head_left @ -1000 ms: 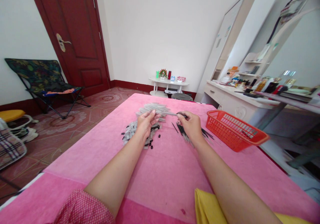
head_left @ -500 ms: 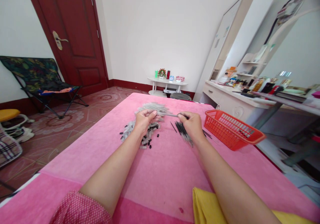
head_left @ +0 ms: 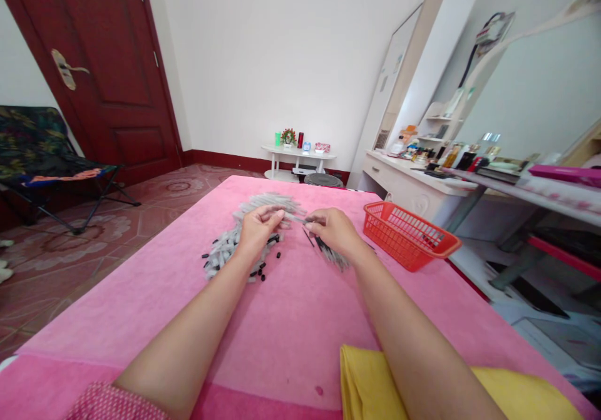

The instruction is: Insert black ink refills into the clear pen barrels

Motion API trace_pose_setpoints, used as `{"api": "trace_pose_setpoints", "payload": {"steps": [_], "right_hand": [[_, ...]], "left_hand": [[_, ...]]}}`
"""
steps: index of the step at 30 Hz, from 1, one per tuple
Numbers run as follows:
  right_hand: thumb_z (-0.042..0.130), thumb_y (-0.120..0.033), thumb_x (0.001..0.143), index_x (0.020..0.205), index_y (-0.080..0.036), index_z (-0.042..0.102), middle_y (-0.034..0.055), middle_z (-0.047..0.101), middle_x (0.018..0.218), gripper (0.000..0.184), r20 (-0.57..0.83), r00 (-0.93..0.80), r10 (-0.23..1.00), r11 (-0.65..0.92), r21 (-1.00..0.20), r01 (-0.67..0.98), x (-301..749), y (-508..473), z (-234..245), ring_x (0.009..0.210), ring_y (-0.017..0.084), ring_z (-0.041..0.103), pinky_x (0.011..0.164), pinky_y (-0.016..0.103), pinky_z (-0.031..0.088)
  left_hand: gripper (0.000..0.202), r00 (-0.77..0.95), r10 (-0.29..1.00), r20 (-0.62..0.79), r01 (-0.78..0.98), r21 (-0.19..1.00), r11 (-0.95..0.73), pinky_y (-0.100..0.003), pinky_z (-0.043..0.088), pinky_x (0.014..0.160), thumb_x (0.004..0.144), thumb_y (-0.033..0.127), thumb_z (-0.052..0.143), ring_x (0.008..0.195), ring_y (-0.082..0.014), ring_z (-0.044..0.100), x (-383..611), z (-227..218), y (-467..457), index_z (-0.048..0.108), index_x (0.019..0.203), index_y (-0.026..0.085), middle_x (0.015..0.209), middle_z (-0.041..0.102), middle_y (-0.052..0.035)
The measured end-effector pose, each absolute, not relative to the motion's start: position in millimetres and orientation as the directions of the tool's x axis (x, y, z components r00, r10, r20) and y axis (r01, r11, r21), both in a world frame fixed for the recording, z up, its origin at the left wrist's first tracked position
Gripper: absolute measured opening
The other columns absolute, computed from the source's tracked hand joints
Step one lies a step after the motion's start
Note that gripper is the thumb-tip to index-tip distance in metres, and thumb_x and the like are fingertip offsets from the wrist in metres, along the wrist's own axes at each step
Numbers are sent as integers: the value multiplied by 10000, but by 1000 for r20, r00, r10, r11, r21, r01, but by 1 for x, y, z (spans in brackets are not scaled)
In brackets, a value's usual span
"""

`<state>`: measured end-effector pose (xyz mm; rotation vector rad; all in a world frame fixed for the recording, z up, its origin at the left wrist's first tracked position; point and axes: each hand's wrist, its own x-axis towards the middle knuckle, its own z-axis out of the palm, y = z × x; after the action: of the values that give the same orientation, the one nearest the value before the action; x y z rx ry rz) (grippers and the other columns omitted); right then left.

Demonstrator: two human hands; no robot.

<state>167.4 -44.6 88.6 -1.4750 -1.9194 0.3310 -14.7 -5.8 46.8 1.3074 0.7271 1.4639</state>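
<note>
On the pink cloth (head_left: 291, 320) lies a heap of clear plastic tubes (head_left: 270, 204) with small black caps (head_left: 261, 274) scattered at its near edge. My left hand (head_left: 257, 229) rests over the heap, fingers pinched round one end of a thin clear tube (head_left: 294, 219). My right hand (head_left: 331, 229) is closed on the tube's other end, a hand's width to the right. Under and behind the right hand lies a bundle of thin black rods (head_left: 328, 252).
An orange plastic basket (head_left: 407, 235) stands right of my right hand. A yellow cloth (head_left: 370, 382) lies at the near edge. Beyond are a white dresser (head_left: 413, 185) with bottles, a small white table (head_left: 298, 157), a folding chair (head_left: 42, 157) and a red door (head_left: 94, 63).
The view has swung to the right, so everything sits further left in the picture. My hands have drawn a little closer together on the tube.
</note>
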Motion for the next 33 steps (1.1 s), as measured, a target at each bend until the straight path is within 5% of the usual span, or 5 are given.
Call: {"api": "trace_pose_setpoints", "payload": {"steps": [5, 13, 18, 27, 33], "right_hand": [[587, -293, 710, 846, -241, 719, 51, 696, 813, 196, 521, 257, 814, -67, -354, 933, 225, -52, 115, 746, 201, 609, 624, 273, 406], [578, -352, 708, 938, -202, 715, 155, 678, 854, 307, 589, 605, 535, -490, -367, 790, 303, -56, 99, 821, 310, 604, 675, 389, 408], [546, -325, 726, 957, -174, 697, 125, 673, 921, 314, 676, 468, 569, -290, -368, 884, 281, -43, 91, 843, 253, 601, 714, 343, 425], [568, -245, 736, 869, -186, 701, 54, 691, 869, 198, 447, 61, 893, 120, -366, 923, 202, -23, 61, 792, 168, 614, 707, 247, 436], [579, -221, 751, 944, -176, 686, 64, 669, 961, 225, 325, -174, 930, 271, -283, 920, 170, -26, 41, 885, 162, 597, 782, 230, 417]], "left_hand": [[394, -11, 944, 330, -299, 900, -318, -184, 456, 462, 678, 413, 670, 522, -113, 603, -21, 42, -1, 642, 935, 116, 732, 682, -64], [356, -31, 967, 252, -288, 924, -250, -180, 435, 447, 649, 392, 687, 508, -110, 590, -25, 30, 8, 657, 860, 107, 698, 678, -68], [319, -81, 965, 248, -272, 926, -261, -181, 434, 444, 655, 361, 678, 485, -104, 578, -29, 30, 10, 658, 843, 105, 677, 678, -63], [223, -224, 890, 396, 77, 918, -389, -236, 453, 548, 706, 309, 612, 565, -148, 583, -52, 23, 28, 698, 835, 148, 705, 683, -68], [249, 103, 784, 613, 627, 572, -529, -347, 383, 906, 633, 84, 578, 928, -255, 572, -57, 16, 28, 723, 742, 255, 887, 698, -52]]}}
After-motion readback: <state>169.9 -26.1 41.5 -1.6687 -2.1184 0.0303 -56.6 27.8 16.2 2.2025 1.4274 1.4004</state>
